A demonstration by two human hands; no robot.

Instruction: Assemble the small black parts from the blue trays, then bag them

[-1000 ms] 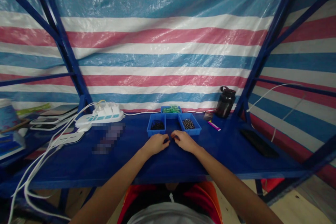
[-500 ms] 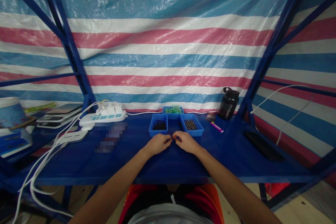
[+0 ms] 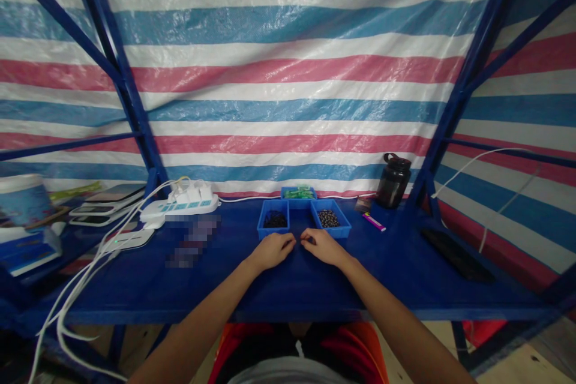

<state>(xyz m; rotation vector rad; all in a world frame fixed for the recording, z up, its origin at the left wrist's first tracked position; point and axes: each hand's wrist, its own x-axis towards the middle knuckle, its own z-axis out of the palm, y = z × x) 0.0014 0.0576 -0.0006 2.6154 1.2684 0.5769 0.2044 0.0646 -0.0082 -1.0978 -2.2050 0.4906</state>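
My left hand point(image 3: 274, 249) rests over the blue table with thumb and fingers pinched together, just in front of a blue bin point(image 3: 261, 228) of small black parts point(image 3: 274, 219). Facing it, a small gap away, my right hand point(image 3: 323, 245) is curled with its fingertips together. Whatever either pinch holds is too small to make out. Beyond the right hand stands a blue bin point(image 3: 344, 229) of small metallic-looking pieces point(image 3: 328, 218). Between and behind these two sits another blue bin point(image 3: 288, 202), with green items point(image 3: 299, 192) in a bin at the back.
A white power strip point(image 3: 180, 210) with plugs and cables point(image 3: 85, 270) lies at the left. At the right are a dark bottle point(image 3: 393, 183), a purple-pink packet point(image 3: 374, 222) and a black flat object point(image 3: 456, 255). A striped sheet point(image 3: 288, 90) hangs behind the table point(image 3: 189, 297).
My hands, nearly touching before, have drawn slightly apart. The whole view has shifted a little, so the scene sits lower.
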